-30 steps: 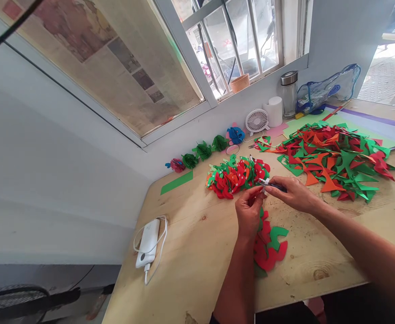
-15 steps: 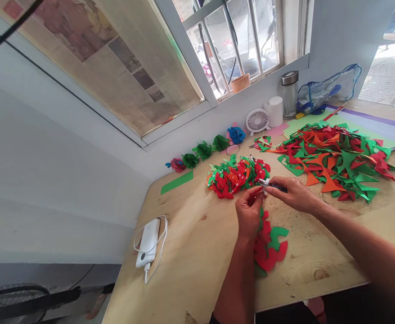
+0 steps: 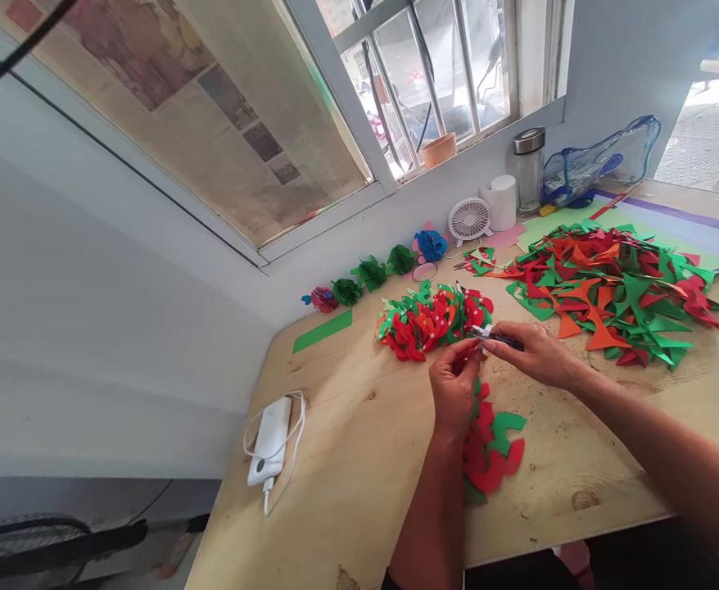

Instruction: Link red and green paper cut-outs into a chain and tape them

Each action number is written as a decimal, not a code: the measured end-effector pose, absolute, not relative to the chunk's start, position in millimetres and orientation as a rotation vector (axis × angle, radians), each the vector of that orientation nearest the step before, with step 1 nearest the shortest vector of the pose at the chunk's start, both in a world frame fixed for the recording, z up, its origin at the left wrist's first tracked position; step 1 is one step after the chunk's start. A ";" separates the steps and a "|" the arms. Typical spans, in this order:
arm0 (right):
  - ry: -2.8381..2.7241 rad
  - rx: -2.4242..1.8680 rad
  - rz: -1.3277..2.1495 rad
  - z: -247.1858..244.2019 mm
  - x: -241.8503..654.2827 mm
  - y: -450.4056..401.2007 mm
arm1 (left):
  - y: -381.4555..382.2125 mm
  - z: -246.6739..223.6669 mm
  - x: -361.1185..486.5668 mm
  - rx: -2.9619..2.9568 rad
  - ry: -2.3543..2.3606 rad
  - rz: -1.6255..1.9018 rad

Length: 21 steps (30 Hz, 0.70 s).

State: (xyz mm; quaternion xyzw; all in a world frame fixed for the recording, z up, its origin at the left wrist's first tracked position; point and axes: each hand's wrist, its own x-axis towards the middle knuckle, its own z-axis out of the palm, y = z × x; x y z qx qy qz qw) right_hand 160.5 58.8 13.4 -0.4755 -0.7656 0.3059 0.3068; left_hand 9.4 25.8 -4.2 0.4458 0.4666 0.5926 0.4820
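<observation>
My left hand (image 3: 454, 385) is closed, pinching a small red piece (image 3: 468, 350) with a white bit at its edge. Close against it, my right hand (image 3: 535, 351) is closed round a slim dark-handled tool with a metal tip (image 3: 479, 332); its exact kind is too small to make out. The tip meets the white bit at the left fingertips. Just beyond the hands lies a heap of red, green and orange cut pieces (image 3: 424, 324), many with small white squares. Under my left wrist are loose red and green cut shapes (image 3: 488, 467), partly hidden by the forearm.
A large pile of red, green and orange scraps (image 3: 617, 295) covers the table's right side. A white power bank (image 3: 270, 442) with its cable lies at left, near a green strip (image 3: 323, 331). Along the wall stand paper flowers (image 3: 370, 273), a small fan (image 3: 468, 220) and a glass bottle (image 3: 528, 172).
The hands stay together in almost the same place, with only a very slight shift at the fingertips. Nothing else on the table has visibly moved.
</observation>
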 end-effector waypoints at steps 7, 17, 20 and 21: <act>-2.032 -1.251 0.785 10.9 161.2 59.9 | 25.3 -2.4 10.1 1.072 1.119 1.457; -2.015 -1.263 0.764 5.5 161.5 61.5 | 26.9 -5.2 9.7 1.072 1.117 1.464; -2.009 -1.271 0.743 5.8 160.9 60.7 | 27.2 -5.1 9.8 1.070 1.127 1.467; -2.006 -1.271 0.741 6.3 160.7 60.3 | 27.2 -5.2 9.7 1.071 1.126 1.465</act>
